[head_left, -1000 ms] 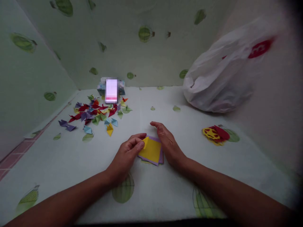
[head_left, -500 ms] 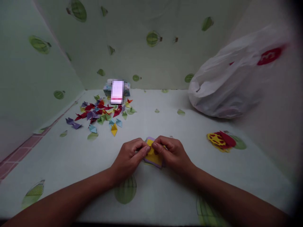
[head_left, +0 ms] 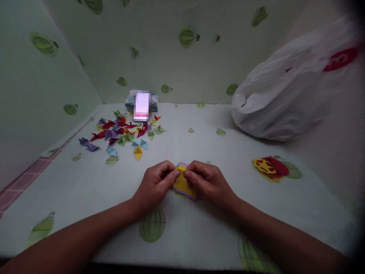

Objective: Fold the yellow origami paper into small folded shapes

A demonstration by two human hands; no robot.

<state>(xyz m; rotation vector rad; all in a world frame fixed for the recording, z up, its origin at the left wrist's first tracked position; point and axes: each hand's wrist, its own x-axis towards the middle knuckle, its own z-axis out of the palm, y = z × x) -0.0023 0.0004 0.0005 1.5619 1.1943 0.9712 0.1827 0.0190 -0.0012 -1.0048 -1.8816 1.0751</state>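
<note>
My left hand [head_left: 156, 183] and my right hand [head_left: 211, 182] meet at the middle of the table, thumbs and fingertips pinched close together. Between them is a small piece of yellow origami paper [head_left: 181, 185], its upper edge caught in both pinches. Purple paper [head_left: 183, 164] shows around the yellow, with more sheets stacked beneath. My fingers cover part of the yellow paper, so its folds are hard to make out. To the far left of my hands lies a loose pile of small folded paper figures [head_left: 123, 137] in red, purple, green, blue and yellow.
A phone with a lit screen [head_left: 142, 105] leans on a patterned box [head_left: 154, 103] at the back. At the right, a white plastic bag [head_left: 273, 110] bulges by the wall. Red and yellow cut-out pieces [head_left: 265, 166] lie in front of it on the balloon-print cloth [head_left: 199, 236].
The camera view has shifted slightly, so the surroundings sit a little higher in the picture. Both hands keep their pinch on the yellow paper, with only a small movement of the fingers.
</note>
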